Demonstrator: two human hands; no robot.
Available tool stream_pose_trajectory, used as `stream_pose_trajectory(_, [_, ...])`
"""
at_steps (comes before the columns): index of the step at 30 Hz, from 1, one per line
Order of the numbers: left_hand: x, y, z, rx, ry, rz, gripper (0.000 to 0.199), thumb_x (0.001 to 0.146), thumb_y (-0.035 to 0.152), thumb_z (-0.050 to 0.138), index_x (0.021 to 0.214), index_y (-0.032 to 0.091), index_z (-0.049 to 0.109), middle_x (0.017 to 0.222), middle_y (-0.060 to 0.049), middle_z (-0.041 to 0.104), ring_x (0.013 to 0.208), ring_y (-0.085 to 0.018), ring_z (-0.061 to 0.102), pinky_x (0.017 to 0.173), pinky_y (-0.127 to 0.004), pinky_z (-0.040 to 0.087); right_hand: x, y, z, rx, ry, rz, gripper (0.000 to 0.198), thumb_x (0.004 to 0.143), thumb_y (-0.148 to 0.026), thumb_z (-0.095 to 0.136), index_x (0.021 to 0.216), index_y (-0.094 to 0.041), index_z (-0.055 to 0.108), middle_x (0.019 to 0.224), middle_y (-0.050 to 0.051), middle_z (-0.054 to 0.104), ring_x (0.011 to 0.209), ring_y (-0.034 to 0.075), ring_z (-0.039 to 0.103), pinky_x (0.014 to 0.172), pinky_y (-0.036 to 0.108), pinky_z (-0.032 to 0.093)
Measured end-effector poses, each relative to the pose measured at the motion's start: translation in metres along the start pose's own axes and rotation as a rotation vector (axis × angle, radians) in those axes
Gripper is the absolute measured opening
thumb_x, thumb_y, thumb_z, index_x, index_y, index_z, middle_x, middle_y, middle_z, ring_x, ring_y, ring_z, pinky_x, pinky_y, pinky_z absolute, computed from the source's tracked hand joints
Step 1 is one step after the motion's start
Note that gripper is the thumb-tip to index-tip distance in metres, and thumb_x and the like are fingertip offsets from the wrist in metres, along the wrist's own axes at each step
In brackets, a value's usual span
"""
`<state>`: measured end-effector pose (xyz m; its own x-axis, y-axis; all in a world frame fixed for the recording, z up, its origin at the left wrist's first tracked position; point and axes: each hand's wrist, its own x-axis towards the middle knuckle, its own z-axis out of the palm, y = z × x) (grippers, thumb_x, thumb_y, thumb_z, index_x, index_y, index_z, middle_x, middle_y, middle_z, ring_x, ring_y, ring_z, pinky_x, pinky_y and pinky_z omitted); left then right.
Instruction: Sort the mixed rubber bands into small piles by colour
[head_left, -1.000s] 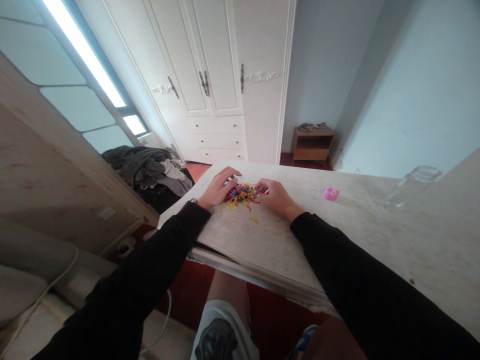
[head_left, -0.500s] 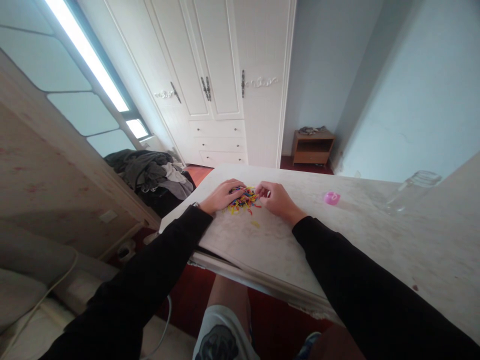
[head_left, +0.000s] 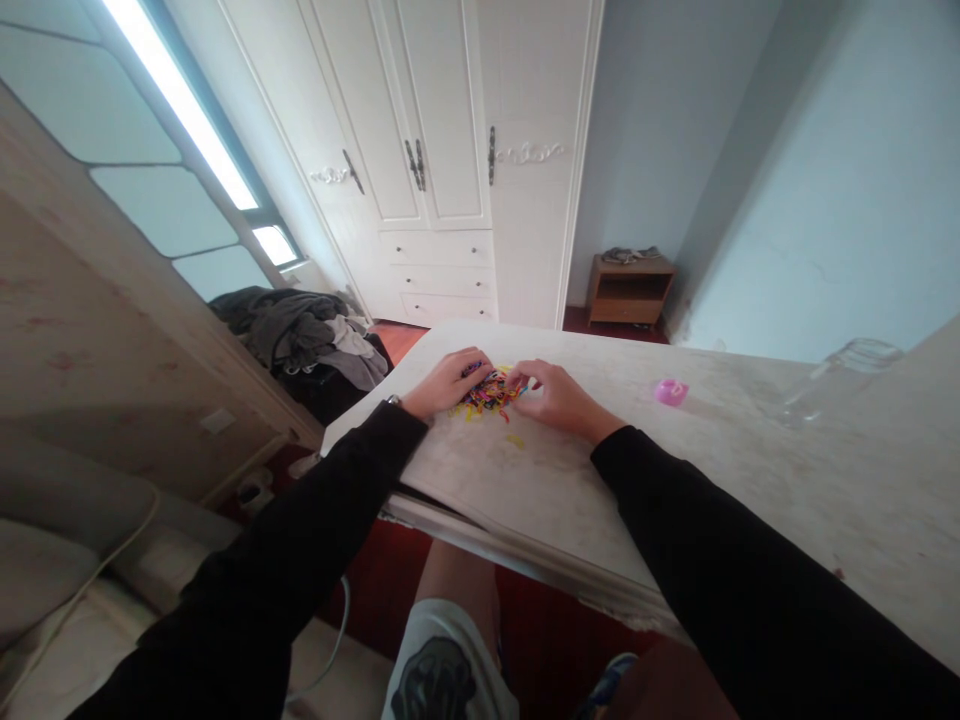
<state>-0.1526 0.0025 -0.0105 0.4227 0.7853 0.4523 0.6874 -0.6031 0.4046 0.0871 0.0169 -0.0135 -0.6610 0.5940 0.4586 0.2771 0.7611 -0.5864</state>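
A small heap of colourful rubber bands, red, yellow, blue and dark, lies on the white tabletop. My left hand rests against the heap's left side, fingers stretched over its edge and thumb toward the middle. At the right edge is my right hand, its fingers curved and the thumb apart from them, with bands showing in the gap. Whether any band is between its fingertips is too small to make out. A loose yellow band lies nearer the table's front edge.
A pink object stands right of my right hand, with a clear glass or plastic jar lying farther right. Beyond the table are a white wardrobe, a small wooden nightstand and a pile of clothes.
My right hand's thumb and fingers have spread apart at the heap's edge. My left hand stays on the heap's left side. The view has shifted slightly.
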Motion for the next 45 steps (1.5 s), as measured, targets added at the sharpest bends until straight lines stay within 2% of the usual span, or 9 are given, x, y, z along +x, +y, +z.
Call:
stream_pose_trajectory(4, [0.000,0.001,-0.002,-0.036,0.026,0.000,0.035,0.104,0.045,0.046,0.093,0.019,0.066,0.095,-0.007,0.068,0.092,-0.022,0.064,0.091,-0.036,0.049,-0.007,-0.005,-0.007,-0.132,-0.230,-0.019,0.083,0.057,-0.043,0.095,0.134,-0.033,0.064,0.142,0.007,0.059,0.131,0.035,0.049,0.110,0.054,0.041])
stream_pose_trajectory(6, [0.000,0.000,-0.002,-0.050,0.035,-0.003,0.034,0.103,0.045,0.047,0.095,0.019,0.066,0.097,-0.007,0.069,0.094,-0.023,0.064,0.093,-0.037,0.050,-0.008,-0.005,-0.006,-0.193,-0.248,0.065,0.091,0.059,-0.049,0.094,0.141,-0.036,0.058,0.148,0.008,0.053,0.135,0.037,0.045,0.110,0.057,0.039])
stream_pose_trajectory(14, [-0.003,-0.003,0.000,-0.070,-0.031,0.016,0.035,0.097,0.049,0.058,0.110,0.019,0.069,0.110,-0.009,0.071,0.104,-0.026,0.067,0.098,-0.041,0.051,-0.001,0.010,0.009,-0.282,-0.009,0.203,0.044,0.096,-0.049,0.061,0.131,-0.023,0.063,0.130,0.014,0.065,0.124,0.034,0.053,0.104,0.051,0.041])
stream_pose_trajectory(20, [-0.004,0.002,0.004,-0.038,-0.215,0.134,0.088,0.060,0.055,0.094,0.135,0.022,0.065,0.140,-0.014,0.065,0.131,-0.036,0.059,0.116,-0.048,0.042,-0.001,0.013,0.013,-0.253,-0.120,0.281,0.036,0.106,-0.038,0.041,0.133,-0.022,0.057,0.141,0.016,0.065,0.133,0.033,0.056,0.112,0.056,0.035])
stream_pose_trajectory(23, [-0.004,0.003,0.007,-0.020,-0.204,0.132,0.081,0.068,0.051,0.091,0.138,0.023,0.063,0.142,-0.014,0.064,0.131,-0.034,0.059,0.116,-0.047,0.043,0.001,0.012,0.014,-0.157,-0.123,0.246,0.031,0.103,-0.031,0.045,0.131,-0.025,0.057,0.141,0.012,0.066,0.131,0.030,0.060,0.113,0.055,0.037])
stream_pose_trajectory(27, [-0.003,0.000,0.008,0.008,-0.172,0.131,0.049,0.085,0.039,0.075,0.130,0.021,0.066,0.128,-0.012,0.068,0.119,-0.029,0.064,0.106,-0.043,0.049,0.003,0.020,0.014,-0.090,0.048,0.279,0.023,0.097,-0.024,0.050,0.119,-0.022,0.058,0.133,0.013,0.069,0.126,0.025,0.063,0.110,0.045,0.044])
stream_pose_trajectory(35, [0.000,-0.002,0.009,0.048,-0.114,0.104,0.023,0.093,0.035,0.060,0.106,0.018,0.069,0.101,-0.010,0.066,0.095,-0.025,0.062,0.087,-0.038,0.050,0.003,0.024,0.014,-0.163,0.127,0.277,0.017,0.093,-0.028,0.053,0.108,-0.022,0.061,0.118,0.011,0.073,0.115,0.026,0.065,0.105,0.045,0.047])
stream_pose_trajectory(40, [-0.001,0.007,0.002,0.017,0.076,0.075,0.024,0.101,0.039,0.051,0.100,0.019,0.064,0.096,-0.007,0.064,0.092,-0.022,0.061,0.088,-0.036,0.049,0.002,0.021,0.013,-0.189,0.115,0.260,0.020,0.094,-0.031,0.051,0.107,-0.022,0.062,0.117,0.011,0.073,0.114,0.027,0.064,0.103,0.046,0.047])
stream_pose_trajectory(45, [-0.004,0.012,-0.009,-0.102,0.128,0.080,0.032,0.103,0.044,0.048,0.098,0.019,0.066,0.105,-0.010,0.070,0.102,-0.024,0.065,0.097,-0.040,0.049,0.001,0.022,0.012,-0.202,0.118,0.268,0.021,0.093,-0.030,0.052,0.107,-0.021,0.064,0.114,0.011,0.073,0.112,0.028,0.064,0.101,0.046,0.047])
